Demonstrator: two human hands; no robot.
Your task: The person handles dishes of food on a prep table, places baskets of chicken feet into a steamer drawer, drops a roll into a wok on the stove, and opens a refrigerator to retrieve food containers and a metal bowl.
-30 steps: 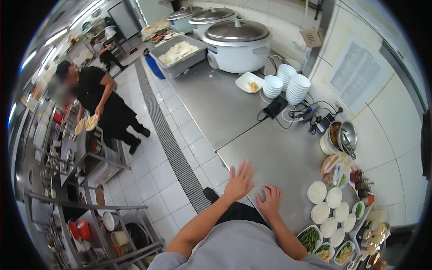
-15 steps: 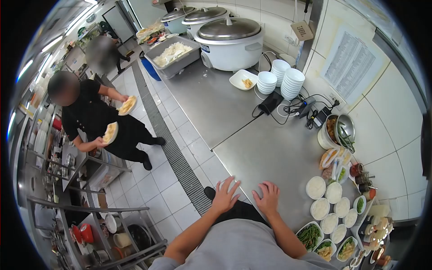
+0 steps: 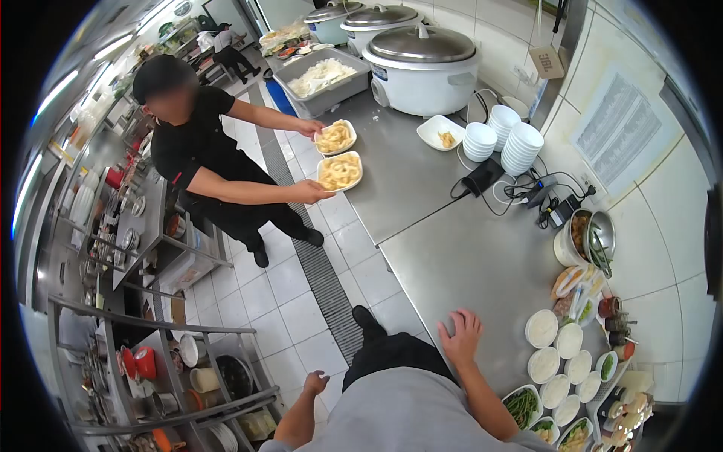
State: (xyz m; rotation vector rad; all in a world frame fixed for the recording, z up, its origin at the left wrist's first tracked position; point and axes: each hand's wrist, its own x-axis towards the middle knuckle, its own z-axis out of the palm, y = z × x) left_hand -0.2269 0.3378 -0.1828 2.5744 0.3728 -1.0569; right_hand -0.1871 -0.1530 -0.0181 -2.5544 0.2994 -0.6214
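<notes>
My left hand [image 3: 316,383] hangs beside my body over the tiled floor, fingers partly curled; whether anything is in it is too small to tell. On the edge of the steel counter [image 3: 444,256] rests my right hand [image 3: 460,337], fingers apart, holding nothing. Right of it stand several round bowls of rice [image 3: 541,328] and a dish of green beans [image 3: 521,407]. A co-worker in black [image 3: 203,143] holds two white dishes of yellowish food, one [image 3: 336,138] in one hand and the other [image 3: 340,172] in the other, at the counter's left edge.
Rice cookers [image 3: 423,71], a tray of rice [image 3: 320,79] and a white dish [image 3: 443,133] stand at the back. Stacked white bowls [image 3: 521,149] and cables are near the wall. A metal shelf rack [image 3: 173,377] is at lower left. Another person [image 3: 230,51] is far back.
The co-worker has come up to the counter with both dishes extended. My left hand has dropped back from the counter edge to my side. The view has shifted.
</notes>
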